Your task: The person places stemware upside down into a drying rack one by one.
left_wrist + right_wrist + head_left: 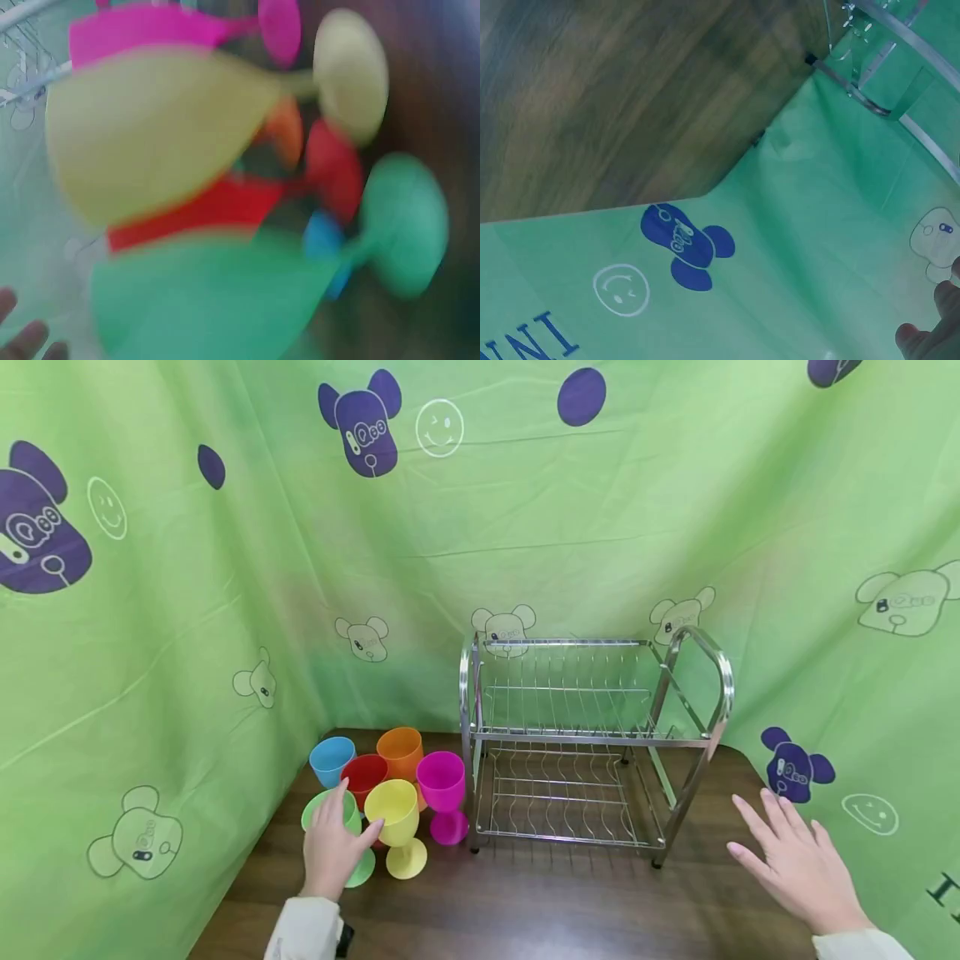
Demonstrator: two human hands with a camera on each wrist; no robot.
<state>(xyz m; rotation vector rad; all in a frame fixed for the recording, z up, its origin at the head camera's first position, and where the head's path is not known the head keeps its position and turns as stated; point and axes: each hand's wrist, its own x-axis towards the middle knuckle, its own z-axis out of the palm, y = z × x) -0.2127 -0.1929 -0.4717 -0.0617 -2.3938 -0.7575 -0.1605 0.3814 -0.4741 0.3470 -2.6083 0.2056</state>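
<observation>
While both hands (332, 850) (806, 872) have fingers apart, goblets (397, 810) show only in the head and left wrist views.

Green fabric backdrop (525, 510), purple cartoon heads (366, 435), brown wood-grain tabletop (540, 902)

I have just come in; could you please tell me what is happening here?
A person's bare left hand is at a light-green stemmed goblet and a yellow stemmed goblet; whether it touches either is unclear. The bare right hand, fingers extended, holds nothing, right of a two-tier shiny metal rack. Left of the rack, magenta, red, orange and blue goblets stand with those two on the brown wood-grain table.
</observation>
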